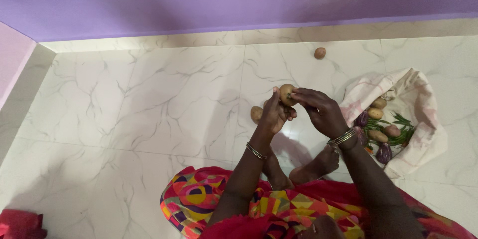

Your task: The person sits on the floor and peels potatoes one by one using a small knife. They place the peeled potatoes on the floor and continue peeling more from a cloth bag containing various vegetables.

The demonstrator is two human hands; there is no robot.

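My left hand (275, 115) and my right hand (322, 112) are raised together over the white marble floor, both holding one brown potato (286, 94) between their fingertips. A second potato (256, 114) lies on the floor just left of my left hand. A third potato (319, 53) sits alone farther back near the wall. Metal bangles circle both wrists.
An open pale cloth (419, 100) at the right holds potatoes (377, 113), purple brinjals (384, 153) and green beans (401, 134). My bare feet (314, 165) and colourful patterned skirt (199, 199) are below. A purple wall (199, 0) runs along the back; a red cloth (17, 224) lies bottom left.
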